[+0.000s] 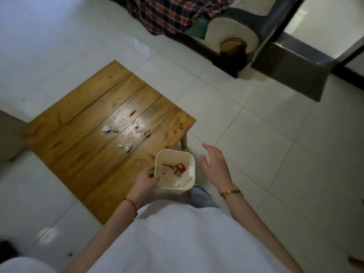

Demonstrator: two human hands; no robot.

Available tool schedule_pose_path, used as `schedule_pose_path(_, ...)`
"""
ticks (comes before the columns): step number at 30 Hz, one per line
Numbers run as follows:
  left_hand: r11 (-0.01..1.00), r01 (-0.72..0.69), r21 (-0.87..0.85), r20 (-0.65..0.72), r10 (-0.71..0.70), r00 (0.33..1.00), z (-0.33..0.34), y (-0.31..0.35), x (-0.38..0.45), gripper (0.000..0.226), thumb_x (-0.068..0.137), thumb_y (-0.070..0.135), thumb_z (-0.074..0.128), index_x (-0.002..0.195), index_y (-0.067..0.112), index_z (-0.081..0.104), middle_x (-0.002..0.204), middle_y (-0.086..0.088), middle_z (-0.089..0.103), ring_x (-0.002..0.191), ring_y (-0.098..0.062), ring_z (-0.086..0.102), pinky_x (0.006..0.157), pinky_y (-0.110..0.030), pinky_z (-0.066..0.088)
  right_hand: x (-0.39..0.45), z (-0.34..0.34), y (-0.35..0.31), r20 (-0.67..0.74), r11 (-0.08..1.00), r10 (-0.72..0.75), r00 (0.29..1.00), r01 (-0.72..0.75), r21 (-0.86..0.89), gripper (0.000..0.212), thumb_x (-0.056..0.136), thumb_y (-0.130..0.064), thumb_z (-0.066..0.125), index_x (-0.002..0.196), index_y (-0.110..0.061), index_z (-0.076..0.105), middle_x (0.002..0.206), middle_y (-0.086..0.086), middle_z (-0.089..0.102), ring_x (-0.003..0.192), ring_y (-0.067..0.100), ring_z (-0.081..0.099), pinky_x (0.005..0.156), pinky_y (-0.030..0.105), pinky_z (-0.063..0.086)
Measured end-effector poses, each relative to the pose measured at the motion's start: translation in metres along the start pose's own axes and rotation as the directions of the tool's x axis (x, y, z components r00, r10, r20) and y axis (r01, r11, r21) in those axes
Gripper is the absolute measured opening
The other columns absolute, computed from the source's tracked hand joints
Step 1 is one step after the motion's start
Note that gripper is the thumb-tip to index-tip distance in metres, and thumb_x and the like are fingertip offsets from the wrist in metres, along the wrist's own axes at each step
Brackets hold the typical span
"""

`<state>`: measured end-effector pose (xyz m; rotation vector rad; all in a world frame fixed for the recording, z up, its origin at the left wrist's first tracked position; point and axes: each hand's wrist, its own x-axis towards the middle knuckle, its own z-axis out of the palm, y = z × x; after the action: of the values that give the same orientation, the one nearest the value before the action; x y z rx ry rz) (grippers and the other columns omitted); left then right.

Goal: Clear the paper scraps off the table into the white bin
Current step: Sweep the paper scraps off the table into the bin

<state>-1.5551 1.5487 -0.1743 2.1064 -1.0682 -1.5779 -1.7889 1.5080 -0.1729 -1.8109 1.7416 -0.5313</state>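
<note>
A low wooden table (78, 123) stands on the tiled floor. Small scraps lie on it: a white piece (106, 129), a red sliver (133, 112), torn bits (127, 147) and more shreds (140, 131). The white bin (189, 160) sits at the table's near right corner, with white and red paper (178, 168) inside. My left hand (145, 180) grips the bin's left rim. My right hand (215, 164) hovers just right of the bin, fingers spread, holding nothing.
A dark sofa with a plaid cloth (167, 14) stands at the back. A dark door frame and threshold (291, 62) lie to the right. White floor tiles (275, 154) surround the table. My leg (201, 198) is below the bin.
</note>
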Motion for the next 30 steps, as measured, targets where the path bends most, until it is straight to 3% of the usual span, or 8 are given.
schedule_pose_path(3,0.985,0.103,-0.139,-0.104,-0.118,0.988,0.025,0.002,0.002,0.045,0.088,0.019,0.055,0.132,0.015,0.046,0.124,-0.007,0.059,0.092,-0.016,0.056,0.053,-0.017,0.044,0.034,-0.010,0.016,0.131,0.992,-0.117,0.984,0.122,-0.028,0.036,0.098,-0.027,0.046,0.133,-0.019,0.048,0.132,0.000,0.052,0.123,0.010,0.042,0.103,0.021,0.032)
schedule_pose_path(7,0.933,0.183,-0.308,-0.207,-0.254,0.945,0.053,0.003,0.008,0.047,0.088,0.019,0.056,0.134,0.014,0.045,0.130,-0.009,0.056,0.108,-0.021,0.056,0.063,-0.018,0.045,0.075,-0.016,0.027,0.277,0.958,-0.255,0.926,0.280,-0.055,0.036,0.098,-0.024,0.048,0.133,-0.015,0.048,0.131,0.003,0.054,0.123,0.012,0.043,0.104,0.022,0.033)
schedule_pose_path(10,0.871,0.212,-0.444,-0.246,-0.346,0.905,0.070,-0.001,0.011,0.047,0.088,0.020,0.056,0.134,0.015,0.045,0.130,-0.009,0.057,0.096,-0.014,0.055,0.055,-0.016,0.042,0.102,-0.013,0.027,0.374,0.922,-0.334,0.865,0.382,-0.058,0.039,0.098,-0.023,0.048,0.135,-0.012,0.047,0.133,0.005,0.053,0.125,0.015,0.043,0.106,0.025,0.034)
schedule_pose_path(14,0.831,0.244,-0.500,-0.284,-0.423,0.860,0.079,-0.013,0.019,0.051,0.086,0.017,0.057,0.134,0.009,0.044,0.132,-0.013,0.055,0.113,-0.026,0.055,0.078,-0.028,0.046,0.134,0.009,0.019,0.469,0.872,-0.414,0.780,0.488,-0.042,0.039,0.097,-0.020,0.050,0.134,-0.007,0.048,0.132,0.010,0.053,0.126,0.021,0.045,0.108,0.038,0.038)
schedule_pose_path(20,0.719,0.261,-0.644,-0.247,-0.518,0.819,0.094,-0.038,0.039,0.050,0.084,0.008,0.056,0.132,0.005,0.044,0.128,-0.015,0.057,0.108,-0.027,0.058,0.082,-0.031,0.048,0.165,0.065,-0.001,0.518,0.818,-0.498,0.696,0.575,0.014,0.037,0.095,-0.016,0.052,0.131,-0.007,0.051,0.126,0.011,0.056,0.119,0.023,0.048,0.104,0.034,0.038)
schedule_pose_path(24,0.646,0.299,-0.703,-0.207,-0.588,0.782,0.106,-0.062,0.058,0.049,0.085,0.010,0.055,0.133,0.007,0.044,0.117,-0.009,0.059,0.091,-0.018,0.057,0.076,-0.029,0.045,0.183,0.120,-0.016,0.572,0.773,-0.534,0.623,0.634,0.032,0.041,0.095,-0.019,0.051,0.135,-0.009,0.048,0.134,0.009,0.053,0.125,0.022,0.045,0.107,0.032,0.032)
schedule_pose_path(27,0.598,0.316,-0.737,-0.187,-0.629,0.755,0.113,-0.082,0.074,0.047,0.084,0.007,0.052,0.131,0.008,0.047,0.104,-0.005,0.058,0.091,-0.019,0.056,0.077,-0.028,0.044,0.196,0.167,-0.029,0.649,0.731,-0.538,0.537,0.682,0.042,0.044,0.096,-0.020,0.048,0.138,-0.008,0.044,0.142,0.010,0.047,0.132,0.024,0.040,0.112,0.036,0.030)
schedule_pose_path(30,0.560,0.335,-0.758,-0.161,-0.658,0.736,0.119,-0.106,0.089,0.046,0.082,0.008,0.052,0.128,0.009,0.049,0.106,-0.006,0.061,0.095,-0.022,0.059,0.081,-0.032,0.048,0.209,0.211,-0.037,0.711,0.686,-0.530,0.462,0.727,0.039,0.047,0.097,-0.022,0.046,0.141,-0.010,0.040,0.147,0.009,0.041,0.138,0.024,0.034,0.114,0.037,0.025)
